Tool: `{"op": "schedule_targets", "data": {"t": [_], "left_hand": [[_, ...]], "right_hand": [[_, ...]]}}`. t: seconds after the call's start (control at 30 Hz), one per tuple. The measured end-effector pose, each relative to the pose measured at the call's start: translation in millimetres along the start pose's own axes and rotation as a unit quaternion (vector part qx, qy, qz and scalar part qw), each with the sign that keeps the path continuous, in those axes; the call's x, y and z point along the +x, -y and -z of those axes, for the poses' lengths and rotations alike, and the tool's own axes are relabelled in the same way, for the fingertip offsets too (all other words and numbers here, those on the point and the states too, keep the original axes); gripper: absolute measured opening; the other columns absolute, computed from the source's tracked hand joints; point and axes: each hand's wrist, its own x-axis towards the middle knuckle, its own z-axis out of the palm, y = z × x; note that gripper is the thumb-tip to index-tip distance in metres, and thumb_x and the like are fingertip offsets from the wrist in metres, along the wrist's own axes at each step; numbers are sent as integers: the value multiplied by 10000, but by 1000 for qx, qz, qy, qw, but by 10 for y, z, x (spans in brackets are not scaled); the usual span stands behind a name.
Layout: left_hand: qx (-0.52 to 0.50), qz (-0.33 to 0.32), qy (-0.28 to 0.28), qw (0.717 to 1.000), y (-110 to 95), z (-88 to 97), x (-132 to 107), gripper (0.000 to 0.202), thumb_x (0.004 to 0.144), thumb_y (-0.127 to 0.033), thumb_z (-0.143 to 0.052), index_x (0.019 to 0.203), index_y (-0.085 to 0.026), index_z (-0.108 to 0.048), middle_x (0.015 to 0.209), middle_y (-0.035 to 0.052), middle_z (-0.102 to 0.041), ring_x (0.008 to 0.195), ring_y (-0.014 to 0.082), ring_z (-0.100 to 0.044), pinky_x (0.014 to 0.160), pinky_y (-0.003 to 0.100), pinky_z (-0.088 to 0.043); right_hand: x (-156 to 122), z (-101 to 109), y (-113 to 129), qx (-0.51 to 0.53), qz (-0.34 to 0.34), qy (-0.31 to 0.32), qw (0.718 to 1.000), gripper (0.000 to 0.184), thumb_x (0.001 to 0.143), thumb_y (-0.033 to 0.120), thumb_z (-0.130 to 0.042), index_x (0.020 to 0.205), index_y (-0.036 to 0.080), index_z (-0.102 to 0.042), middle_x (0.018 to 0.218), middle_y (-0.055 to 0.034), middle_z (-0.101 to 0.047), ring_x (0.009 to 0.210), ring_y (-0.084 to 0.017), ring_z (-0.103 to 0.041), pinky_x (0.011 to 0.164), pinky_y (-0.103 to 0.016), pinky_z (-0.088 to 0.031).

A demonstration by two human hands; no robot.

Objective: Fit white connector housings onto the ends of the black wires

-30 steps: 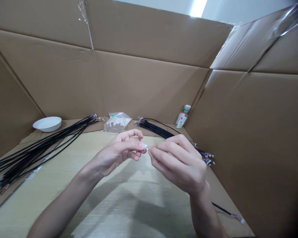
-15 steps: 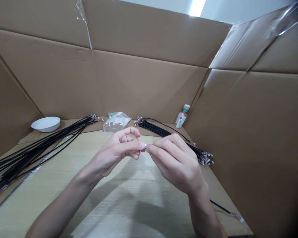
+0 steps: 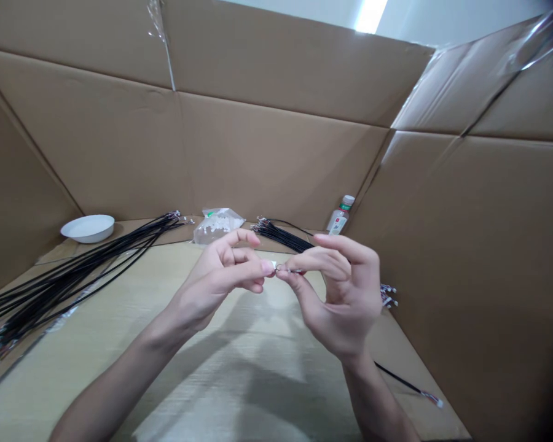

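Left hand [image 3: 219, 273]: reaching in from the lower left, thumb pinching a tiny white piece against a finger, another finger raised and bent above.
Right hand [image 3: 343, 307]: opposite the left, thumb and a fingertip closed on thin wires [image 3: 297, 271]; the other fingers are bent, one lifted higher.
White piece: a small connector [image 3: 274, 264] at the left thumb tip, held above the table [image 3: 221, 380], near the right fingertips. The wires run up to it; whether they are seated inside is too small to tell.
Black cables: one bundle [image 3: 96, 264] slants along the left side; another [image 3: 283, 236] lies behind the right hand, which partly hides it.
Single cable [image 3: 400, 377]: at lower right, near the right forearm, ending in coloured wires and a white plug.
Far edge: a white bowl [image 3: 87, 229] at left, a clear bag [image 3: 218, 227] of small white pieces in the middle, a bottle [image 3: 340, 217] at right.
Surround: brown cardboard walls [image 3: 281, 153].
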Motion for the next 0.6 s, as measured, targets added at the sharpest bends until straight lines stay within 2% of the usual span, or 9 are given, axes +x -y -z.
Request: {"op": "schedule_targets", "data": {"t": [0.07, 0.13, 0.2, 0.27, 0.43, 0.53, 0.6], "left_hand": [[5, -7, 9, 1000, 25, 5, 10, 395, 820, -214, -871, 1077, -215, -571, 709, -52, -723, 640, 53, -646, 597, 107, -512], [4, -5, 20, 1000, 40, 9, 23, 384, 830, -217, -865, 1074, -216, -568, 718, -47, -735, 676, 64, -675, 605, 109, -516], [-8, 9, 32, 999, 41, 11, 35, 386, 827, -214, -866, 1072, -212, -567, 699, -52, -728, 670, 62, -679, 626, 113, -524], [-24, 22, 45, 998, 35, 7, 42, 389, 821, -200, -867, 1068, -205, -566, 646, -73, -696, 615, 43, -650, 639, 109, -520], [-45, 44, 53, 997, 23, -3, 42, 427, 784, -188, -885, 1058, -201, -558, 652, -84, -682, 548, 21, -598, 574, 90, -483], [-28, 54, 50, 997, 14, 5, 32, 443, 767, -195, -893, 1049, -201, -552, 665, -76, -691, 550, 33, -603, 541, 96, -476], [-13, 57, 49, 997, 5, 13, 21, 441, 771, -200, -891, 1051, -202, -551, 663, -76, -688, 549, 36, -603, 542, 102, -480]], "right_hand": [[-17, -7, 1, -16, 19, -6, 1000, 486, 867, -35, -698, 1230, 283, -639, 1011, -19, -699, 784, -179, -773, 778, -384, -683], [-19, 13, 0, -1, 7, 4, 1000, 541, 860, -32, -710, 1280, 291, -599, 1015, -13, -701, 798, -177, -766, 799, -388, -671], [0, 52, -1, 39, -40, 23, 998, 587, 860, -14, -731, 1311, 315, -550, 912, 19, -726, 811, -189, -751, 851, -417, -639], [39, 93, -3, 82, -103, 37, 991, 557, 857, 27, -767, 1270, 330, -548, 817, 41, -735, 818, -205, -732, 871, -438, -604], [134, 127, -31, 175, -227, 62, 956, 511, 798, 64, -843, 1141, 310, -554, 767, 55, -750, 750, -180, -716, 763, -356, -584], [147, 125, -38, 203, -244, 76, 945, 505, 776, 40, -849, 1055, 300, -518, 767, 66, -760, 708, -158, -716, 722, -316, -577], [135, 129, -26, 194, -227, 77, 951, 482, 792, 43, -836, 1024, 295, -498, 777, 65, -757, 712, -154, -721, 725, -312, -581]]}}
